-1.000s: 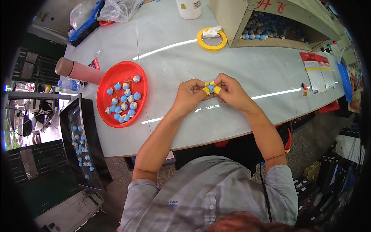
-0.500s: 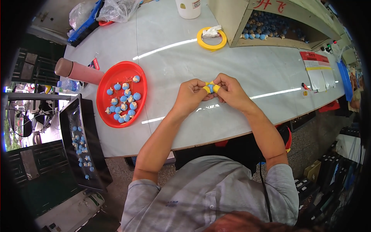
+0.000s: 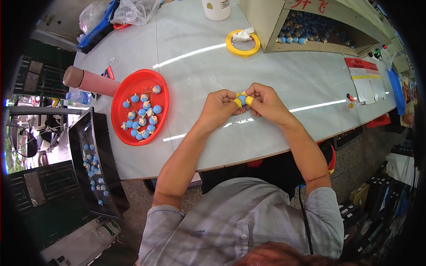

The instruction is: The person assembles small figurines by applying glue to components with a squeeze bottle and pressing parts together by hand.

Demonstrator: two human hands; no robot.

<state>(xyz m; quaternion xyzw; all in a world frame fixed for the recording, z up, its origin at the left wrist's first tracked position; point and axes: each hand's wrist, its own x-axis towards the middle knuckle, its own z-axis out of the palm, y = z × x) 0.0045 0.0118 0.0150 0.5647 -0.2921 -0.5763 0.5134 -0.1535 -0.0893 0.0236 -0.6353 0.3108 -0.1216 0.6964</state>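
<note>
Over the middle of the table, my left hand point(image 3: 220, 107) and my right hand point(image 3: 264, 103) meet. Both are closed, with a small blue round piece point(image 3: 242, 99) pinched between their thumbs and fingers. Yellow wrapping covers the thumb tips and some fingertips of each hand. My fingers hide much of the piece, so its finer shape cannot be made out. To the left lies a red round tray point(image 3: 116, 106) with several blue and cream ball-shaped figures point(image 3: 142, 122) in it.
A pink bottle point(image 3: 98, 84) stands beside the red tray. A black bin point(image 3: 112, 177) with more blue pieces is at the left edge. Ahead are a yellow tape roll point(image 3: 243, 53), a white tub point(image 3: 216, 12) and an open-fronted box point(image 3: 269, 37) of blue pieces. Papers point(image 3: 366, 88) lie at right.
My hands stay in nearly the same place, and the fingers have shifted only slightly on the piece. More of its blue surface shows between the thumbs now.
</note>
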